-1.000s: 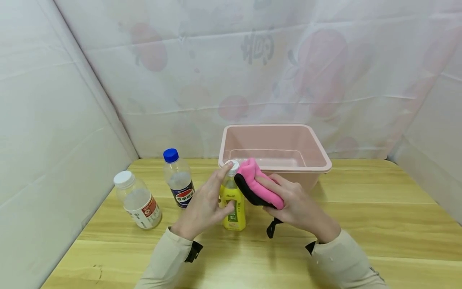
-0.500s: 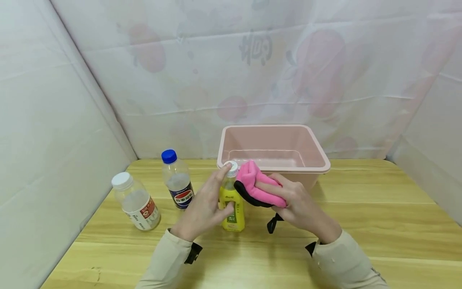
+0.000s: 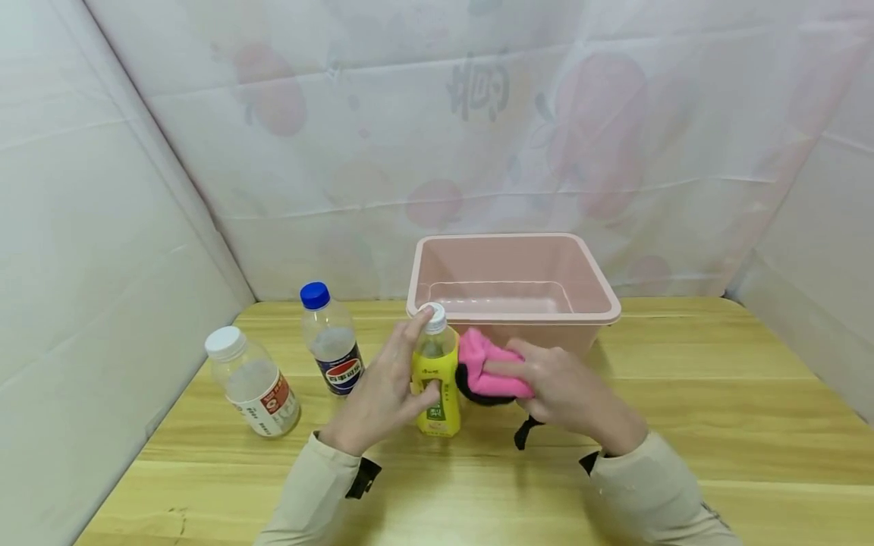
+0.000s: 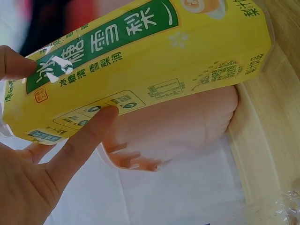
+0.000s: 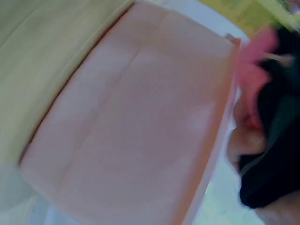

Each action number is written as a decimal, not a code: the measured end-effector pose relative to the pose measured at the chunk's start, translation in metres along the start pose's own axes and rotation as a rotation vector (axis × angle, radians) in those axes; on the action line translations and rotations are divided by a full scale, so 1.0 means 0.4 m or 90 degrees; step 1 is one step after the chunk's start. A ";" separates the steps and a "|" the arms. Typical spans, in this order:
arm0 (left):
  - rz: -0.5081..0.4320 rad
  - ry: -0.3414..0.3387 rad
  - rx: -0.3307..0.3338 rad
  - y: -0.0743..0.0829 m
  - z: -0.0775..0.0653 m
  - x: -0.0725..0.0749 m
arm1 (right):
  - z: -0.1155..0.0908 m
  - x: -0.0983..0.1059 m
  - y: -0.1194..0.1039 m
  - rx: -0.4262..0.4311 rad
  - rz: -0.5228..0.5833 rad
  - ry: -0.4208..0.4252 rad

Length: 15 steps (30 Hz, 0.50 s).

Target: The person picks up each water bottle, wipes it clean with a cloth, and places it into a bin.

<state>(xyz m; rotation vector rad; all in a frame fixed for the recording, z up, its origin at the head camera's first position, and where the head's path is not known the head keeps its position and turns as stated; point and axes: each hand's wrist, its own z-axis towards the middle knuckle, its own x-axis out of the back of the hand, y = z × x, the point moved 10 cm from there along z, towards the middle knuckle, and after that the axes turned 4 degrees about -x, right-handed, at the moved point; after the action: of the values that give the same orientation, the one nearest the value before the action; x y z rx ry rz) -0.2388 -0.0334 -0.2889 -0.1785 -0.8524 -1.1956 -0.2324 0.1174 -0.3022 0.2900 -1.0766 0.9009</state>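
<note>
Left hand's (image 3: 381,398) fingers are gripping bottle (image 3: 447,377), index resting on cap (image 3: 435,318). Bottle is standing upright before bin (image 3: 532,317). Right hand's (image 3: 563,387) fingers are gripping pink cloth (image 3: 476,350) just beside bottle.

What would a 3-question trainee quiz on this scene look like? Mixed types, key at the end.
1. True or false: the left grip holds the leftmost bottle.
2. Multiple choice: what does the right grip hold?
A. the pink bin
B. the pink-and-black cloth
C. the leftmost bottle
3. Fill the gap: in the head view, the middle bottle has a ____ cap.

Key:
1. False; it holds the yellow-labelled bottle.
2. B
3. blue
</note>
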 end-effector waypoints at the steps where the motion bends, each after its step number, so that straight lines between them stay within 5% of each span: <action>1: 0.002 0.001 -0.003 0.002 0.001 0.000 | -0.003 -0.030 0.006 -0.018 -0.027 -0.049; 4: 0.005 -0.001 -0.006 0.004 0.002 0.001 | -0.021 -0.118 0.018 -0.055 -0.085 -0.190; 6: 0.001 -0.005 0.000 0.003 0.002 0.000 | -0.029 -0.151 0.019 -0.063 -0.103 -0.233; 15: -0.018 -0.024 0.019 -0.007 0.002 -0.001 | -0.026 -0.150 0.015 -0.061 -0.083 -0.230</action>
<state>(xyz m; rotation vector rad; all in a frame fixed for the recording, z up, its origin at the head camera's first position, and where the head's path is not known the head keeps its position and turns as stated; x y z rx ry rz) -0.2419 -0.0337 -0.2896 -0.1649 -0.9074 -1.2086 -0.2405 0.0980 -0.3595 0.4495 -1.4128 0.6927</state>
